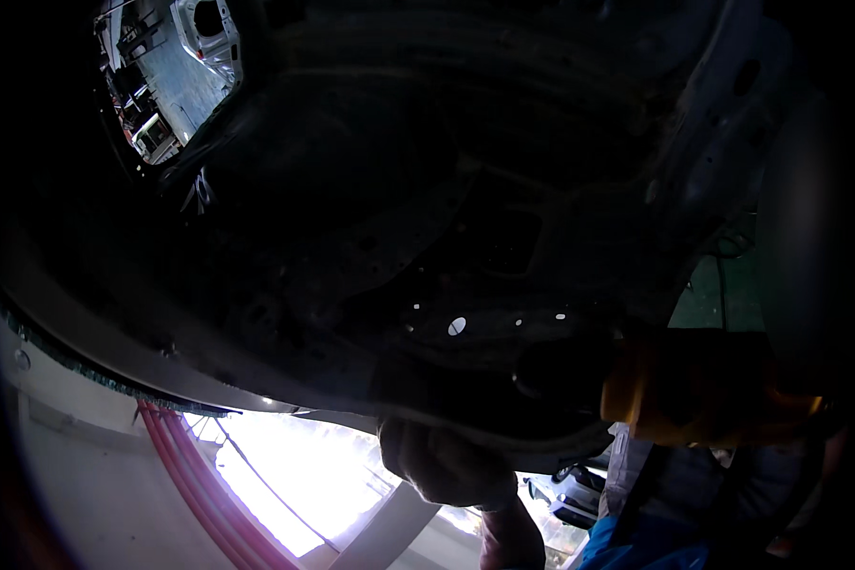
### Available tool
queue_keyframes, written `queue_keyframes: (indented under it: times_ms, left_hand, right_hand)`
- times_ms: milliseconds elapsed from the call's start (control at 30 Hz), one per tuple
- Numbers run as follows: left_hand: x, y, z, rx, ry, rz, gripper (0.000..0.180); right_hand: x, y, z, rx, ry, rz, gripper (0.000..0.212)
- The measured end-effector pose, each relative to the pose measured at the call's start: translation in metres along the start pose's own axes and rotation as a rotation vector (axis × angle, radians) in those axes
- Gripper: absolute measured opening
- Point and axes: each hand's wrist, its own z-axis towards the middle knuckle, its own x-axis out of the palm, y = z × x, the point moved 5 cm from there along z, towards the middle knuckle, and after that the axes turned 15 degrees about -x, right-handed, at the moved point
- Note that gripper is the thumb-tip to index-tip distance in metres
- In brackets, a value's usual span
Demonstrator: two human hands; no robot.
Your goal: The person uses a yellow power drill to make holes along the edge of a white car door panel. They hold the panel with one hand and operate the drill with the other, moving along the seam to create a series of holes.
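Observation:
Deep shadow covers most of a vehicle body panel [380,247], which fills the middle of the view and has several small holes letting light through. My left hand [446,465] is closed around the panel's lower edge, with its forearm rising from below. At the right, a power tool [622,399] with a yellow and dark body lies level near the panel; its dark rounded end points left. My right hand seems to be around this tool, but darkness hides its fingers. The tool's exact kind does not show.
Through an opening at upper left appear a pale floor [176,85] and a light-coloured body part [214,43]. Red pipes [195,484] run beside a bright window [294,475] at lower left. A car [575,494] stands beyond my left forearm. Blue clothing [636,546] shows at the bottom.

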Motion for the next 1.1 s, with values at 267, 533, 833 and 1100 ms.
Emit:
queue_keyframes:
  times_ms: [267, 533, 833, 1100]
  left_hand:
    - [0.004, 0.031, -0.011, -0.081, -0.053, -0.387, 0.031]
    - [0.010, 0.030, -0.020, -0.223, -0.149, -0.665, 0.026]
    - [0.042, 0.021, -0.042, -0.407, -0.073, -0.743, 0.040]
    - [0.053, -0.003, -0.036, -0.529, -0.086, -0.672, 0.039]
  right_hand:
    - [0.055, 0.030, 0.028, -0.205, 0.172, -0.523, 0.076]
    - [0.105, 0.041, -0.028, -0.444, 0.096, -1.074, 0.078]
    - [0.118, 0.037, -0.029, -0.513, -0.035, -1.173, 0.074]
    - [0.152, 0.028, -0.016, -0.534, -0.156, -1.081, 0.082]
